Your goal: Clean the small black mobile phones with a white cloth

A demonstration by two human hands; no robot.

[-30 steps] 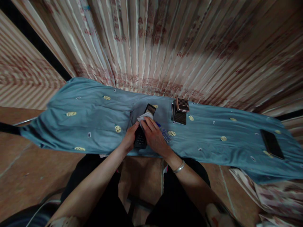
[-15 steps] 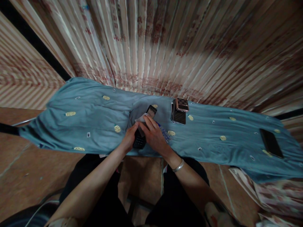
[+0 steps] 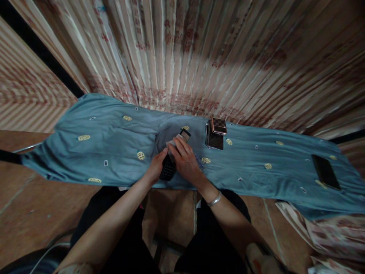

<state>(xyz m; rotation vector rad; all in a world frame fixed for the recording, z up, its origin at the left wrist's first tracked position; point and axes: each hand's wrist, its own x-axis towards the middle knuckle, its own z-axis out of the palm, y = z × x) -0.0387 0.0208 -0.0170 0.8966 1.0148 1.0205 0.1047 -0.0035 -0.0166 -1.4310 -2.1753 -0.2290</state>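
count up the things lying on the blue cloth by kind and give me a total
Keypad phones: 1, black phone held by the left hand
White wipes: 1, wipe under the right hand
Checkered boxes: 1
Flat dark phones: 1
Total: 4

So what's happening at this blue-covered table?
A seated person holds a dark keypad phone over the blue cloth. The left hand grips its lower end, while the right hand presses a white wipe on its upper part. A checkered flip phone stands just beyond, and a black smartphone lies far right.
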